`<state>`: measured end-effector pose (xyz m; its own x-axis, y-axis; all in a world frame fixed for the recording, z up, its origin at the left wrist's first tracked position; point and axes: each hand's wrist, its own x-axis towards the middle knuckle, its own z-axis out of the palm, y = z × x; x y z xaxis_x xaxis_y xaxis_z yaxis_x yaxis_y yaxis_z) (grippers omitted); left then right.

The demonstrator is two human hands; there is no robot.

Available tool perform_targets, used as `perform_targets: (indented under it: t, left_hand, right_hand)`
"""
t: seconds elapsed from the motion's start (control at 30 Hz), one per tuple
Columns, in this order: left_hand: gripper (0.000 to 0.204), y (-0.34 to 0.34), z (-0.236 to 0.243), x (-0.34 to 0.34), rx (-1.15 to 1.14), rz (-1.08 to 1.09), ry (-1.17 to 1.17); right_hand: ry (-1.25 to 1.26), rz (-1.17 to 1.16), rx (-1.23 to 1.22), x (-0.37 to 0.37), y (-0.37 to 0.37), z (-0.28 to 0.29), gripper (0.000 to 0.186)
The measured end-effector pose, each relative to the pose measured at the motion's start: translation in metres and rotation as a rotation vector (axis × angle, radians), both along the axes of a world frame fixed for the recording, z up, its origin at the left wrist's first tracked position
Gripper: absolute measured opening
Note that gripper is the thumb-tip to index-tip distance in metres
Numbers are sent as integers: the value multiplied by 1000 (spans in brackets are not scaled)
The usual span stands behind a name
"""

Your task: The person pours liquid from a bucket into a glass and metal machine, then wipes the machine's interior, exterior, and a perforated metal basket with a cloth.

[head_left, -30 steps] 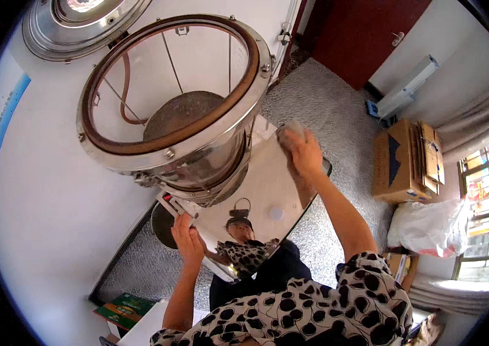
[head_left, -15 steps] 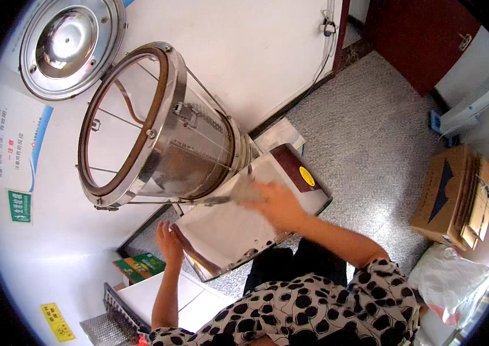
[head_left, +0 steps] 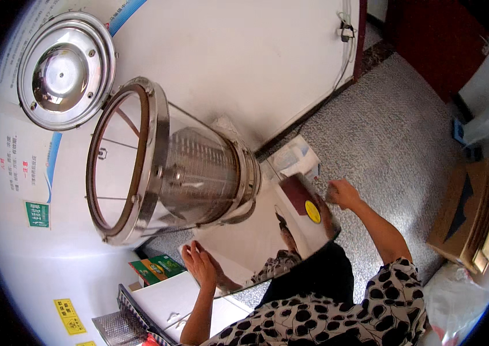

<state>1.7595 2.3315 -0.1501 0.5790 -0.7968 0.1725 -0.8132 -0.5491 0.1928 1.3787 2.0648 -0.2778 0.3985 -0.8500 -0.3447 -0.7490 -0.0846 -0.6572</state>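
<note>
A machine stands in front of me, with a glossy steel housing (head_left: 250, 236) and a see-through cylinder (head_left: 189, 167) on top. The cylinder's mouth has a brown sealing ring (head_left: 91, 167). Its round steel lid (head_left: 62, 75) hangs open at the far left. My left hand (head_left: 199, 264) lies with fingers stretched out at the housing's left edge, holding nothing that shows. By the housing's right end, near a yellow oval sticker (head_left: 312, 211), my right hand (head_left: 342, 194) is closed. Whatever its curled fingers hold is hidden.
A white printed box or sheet (head_left: 293, 158) is behind the machine. Cardboard boxes (head_left: 466, 213) and a plastic bag (head_left: 455, 297) sit at the right. A white cabinet top (head_left: 169, 303), a green box (head_left: 158, 268) and a metal mesh basket (head_left: 117, 328) are at the lower left. Cables (head_left: 345, 52) hang along the wall.
My right hand has moved right, from over the housing's top, where a blurred greyish thing was at its fingers, to the right end. My left hand now lies against the left edge. The view has shifted.
</note>
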Motion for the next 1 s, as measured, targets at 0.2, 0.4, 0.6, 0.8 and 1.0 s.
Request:
perform_targets:
  t: [0.2,0.4,0.6,0.8,1.0]
  left_hand:
    - [43,-21,20,-15,241,188,43]
    - [49,-13,8,-8,216,177,31]
    - [46,-24,10,-25,-30,261,189]
    - [43,-18,7,-21,-88,198,229]
    - [35,-13,-1,-11,-61,53,94]
  right_hand:
    - [-691,-113,-609,135,-154,25,38]
    - [-824,472,-466,356,-243,55,37]
    - [-432,616,-401,357,-243,40,32]
    - [-633,696,-434,241,-228,15,29]
    - [-141,560,-312,140,-201,-69,24]
